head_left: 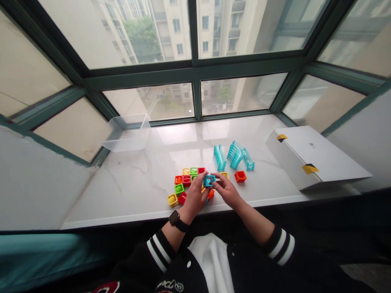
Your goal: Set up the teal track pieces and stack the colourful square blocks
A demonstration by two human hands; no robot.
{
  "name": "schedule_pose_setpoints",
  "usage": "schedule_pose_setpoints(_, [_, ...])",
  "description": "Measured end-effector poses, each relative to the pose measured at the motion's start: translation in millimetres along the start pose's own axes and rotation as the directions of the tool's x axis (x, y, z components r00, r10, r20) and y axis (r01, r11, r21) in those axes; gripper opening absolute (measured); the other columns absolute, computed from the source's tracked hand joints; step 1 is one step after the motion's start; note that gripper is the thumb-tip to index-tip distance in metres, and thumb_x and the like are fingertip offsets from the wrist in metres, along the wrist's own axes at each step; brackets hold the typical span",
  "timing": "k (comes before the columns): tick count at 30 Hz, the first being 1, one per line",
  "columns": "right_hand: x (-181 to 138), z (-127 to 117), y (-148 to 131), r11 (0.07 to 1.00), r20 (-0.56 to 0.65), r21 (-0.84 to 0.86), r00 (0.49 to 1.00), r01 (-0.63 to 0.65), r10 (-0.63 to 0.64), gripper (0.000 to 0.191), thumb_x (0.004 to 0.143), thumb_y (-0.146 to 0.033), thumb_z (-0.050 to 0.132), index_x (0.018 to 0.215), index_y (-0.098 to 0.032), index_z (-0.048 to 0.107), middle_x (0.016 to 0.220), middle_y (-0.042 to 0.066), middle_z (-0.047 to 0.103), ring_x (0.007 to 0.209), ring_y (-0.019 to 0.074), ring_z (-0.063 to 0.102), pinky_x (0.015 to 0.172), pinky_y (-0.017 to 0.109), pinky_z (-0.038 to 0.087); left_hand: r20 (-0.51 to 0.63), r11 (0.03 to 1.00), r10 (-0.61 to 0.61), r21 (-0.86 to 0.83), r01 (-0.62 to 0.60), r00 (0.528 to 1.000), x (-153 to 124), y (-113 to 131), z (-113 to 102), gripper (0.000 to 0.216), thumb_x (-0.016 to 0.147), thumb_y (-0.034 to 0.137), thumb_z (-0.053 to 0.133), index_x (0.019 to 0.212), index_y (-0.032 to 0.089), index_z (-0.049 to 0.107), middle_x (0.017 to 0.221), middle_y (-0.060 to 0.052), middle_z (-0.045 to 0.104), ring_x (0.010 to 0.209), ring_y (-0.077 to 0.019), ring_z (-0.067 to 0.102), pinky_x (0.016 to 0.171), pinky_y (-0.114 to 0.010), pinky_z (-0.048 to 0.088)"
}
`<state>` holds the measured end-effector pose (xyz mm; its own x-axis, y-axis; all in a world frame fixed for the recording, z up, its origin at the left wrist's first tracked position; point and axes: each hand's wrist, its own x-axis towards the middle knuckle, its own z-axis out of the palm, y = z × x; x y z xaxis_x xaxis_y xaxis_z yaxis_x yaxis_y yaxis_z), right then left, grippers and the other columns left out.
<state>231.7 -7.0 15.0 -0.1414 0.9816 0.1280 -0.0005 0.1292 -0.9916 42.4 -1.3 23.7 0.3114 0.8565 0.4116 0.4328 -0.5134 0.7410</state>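
Note:
My left hand (196, 197) and my right hand (225, 189) meet over a white marble sill (137, 183), both pinching a small blue cube block (209, 180) held just above the surface. A black watch sits on my left wrist. Under and left of my hands lies a cluster of several coloured cube blocks (183, 185) in red, orange, green and yellow. A single orange cube (240, 176) rests just right of my right hand.
Several translucent teal curved track pieces (233, 156) stand behind the blocks. A white cardboard box (314, 160) with yellow tape lies at the right. A clear plastic tub (128, 133) sits at the back left by the window frame.

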Motion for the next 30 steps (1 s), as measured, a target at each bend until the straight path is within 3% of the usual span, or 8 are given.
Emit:
schedule_pose_setpoints(7, [-13, -12, 10, 0.998, -0.02, 0.037, 0.998, 0.06, -0.059, 0.049, 0.096, -0.049, 0.072, 0.139, -0.029, 0.06, 0.138, 0.011, 0.064, 0.118, 0.0267, 0.072, 0.103, 0.045, 0.062, 0.053, 0.987, -0.067, -0.142, 0.074, 0.996, -7, 2, 2, 0.059, 0.099, 0.035, 0.066, 0.154, 0.028, 0.046, 0.154, -0.016, 0.05, 0.131, -0.0293, 0.063, 0.112, -0.05, 0.055])
schedule_pose_setpoints(11, [-15, -15, 17, 0.997, -0.011, 0.018, 0.997, 0.073, -0.073, 0.051, 0.098, -0.05, 0.07, 0.143, -0.029, 0.058, 0.143, 0.013, 0.061, 0.122, 0.0281, 0.071, 0.105, 0.045, 0.061, 0.129, 0.947, -0.166, -0.257, 0.194, 0.978, -7, 2, 4, 0.053, 0.098, 0.035, 0.066, 0.148, 0.027, 0.052, 0.14, -0.014, 0.062, 0.106, -0.0232, 0.071, 0.099, -0.045, 0.062])
schedule_pose_setpoints(14, [-17, -17, 19, 0.997, -0.017, -0.029, 0.997, 0.073, -0.074, 0.055, 0.097, -0.049, 0.07, 0.146, -0.029, 0.057, 0.148, 0.013, 0.058, 0.125, 0.0287, 0.07, 0.107, 0.046, 0.06, 0.153, 0.913, -0.218, -0.318, 0.257, 0.964, -8, 0, 8, 0.05, 0.097, 0.037, 0.069, 0.144, 0.025, 0.054, 0.128, -0.013, 0.068, 0.102, -0.0232, 0.073, 0.095, -0.045, 0.063])
schedule_pose_setpoints(26, [-23, -14, 24, 0.911, -0.01, -0.365, 0.978, 0.191, -0.209, 0.067, 0.094, -0.035, 0.072, 0.157, -0.029, 0.048, 0.149, 0.014, 0.058, 0.125, 0.0291, 0.067, 0.101, 0.046, 0.064, 0.163, 0.819, -0.369, -0.408, 0.403, 0.915, -13, -9, 23, 0.055, 0.09, 0.041, 0.078, 0.137, 0.023, 0.055, 0.126, -0.014, 0.069, 0.104, -0.0249, 0.074, 0.089, -0.043, 0.065])
schedule_pose_setpoints(30, [-22, -12, 26, 0.848, -0.008, -0.472, 0.961, 0.241, -0.277, 0.067, 0.094, -0.026, 0.069, 0.157, -0.029, 0.046, 0.149, 0.013, 0.059, 0.136, 0.0316, 0.06, 0.111, 0.052, 0.057, 0.162, 0.822, -0.361, -0.411, 0.395, 0.918, -13, -8, 26, 0.052, 0.088, 0.039, 0.08, 0.131, 0.023, 0.056, 0.12, -0.011, 0.07, 0.098, -0.0221, 0.074, 0.089, -0.04, 0.064])
